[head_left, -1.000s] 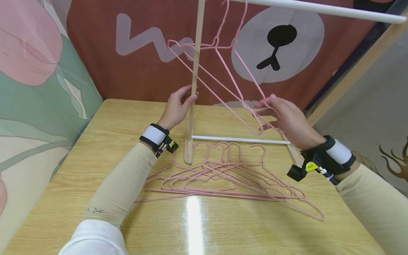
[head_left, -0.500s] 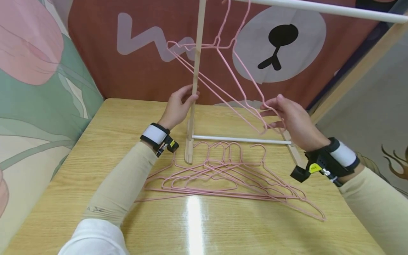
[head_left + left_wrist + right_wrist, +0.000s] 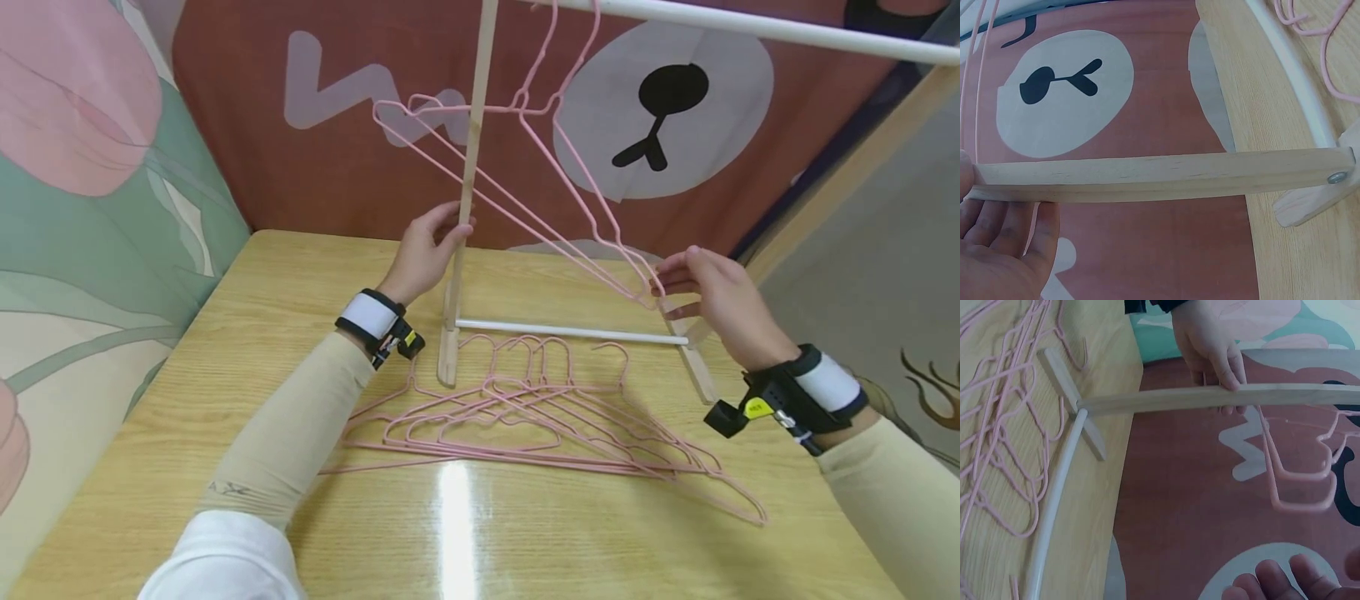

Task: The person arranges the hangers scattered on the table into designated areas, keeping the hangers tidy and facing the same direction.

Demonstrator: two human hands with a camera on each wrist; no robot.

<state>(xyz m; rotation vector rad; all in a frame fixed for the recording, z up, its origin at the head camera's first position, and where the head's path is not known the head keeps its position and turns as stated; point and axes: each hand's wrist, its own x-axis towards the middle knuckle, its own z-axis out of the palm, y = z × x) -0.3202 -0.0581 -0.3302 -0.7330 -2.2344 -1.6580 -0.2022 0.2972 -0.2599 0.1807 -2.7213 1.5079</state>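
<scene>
My left hand (image 3: 425, 258) grips the upright wooden post (image 3: 471, 150) of a small clothes rack, thumb on the near side. In the left wrist view its fingers (image 3: 1013, 228) lie behind the post. Two pink coat hangers (image 3: 558, 170) hang from the rack's white top rail (image 3: 750, 23), their hook tops cut off by the head view. My right hand (image 3: 727, 308) is beside their right ends, fingers loosely bent, fingertips right at the wire. In the right wrist view, its fingers (image 3: 1304, 575) hold nothing and show apart from the hangers.
Several pink hangers (image 3: 517, 457) lie overlapping on the wooden table (image 3: 360, 533) in front of the rack. A white lower bar (image 3: 570, 331) joins the rack's feet. A patterned cloth (image 3: 360, 183) hangs close behind the table.
My right hand has moved right and slightly down, its fingers coming out from between the hangers' ends. The two hangers have swung and shifted. My left hand stays on the post.
</scene>
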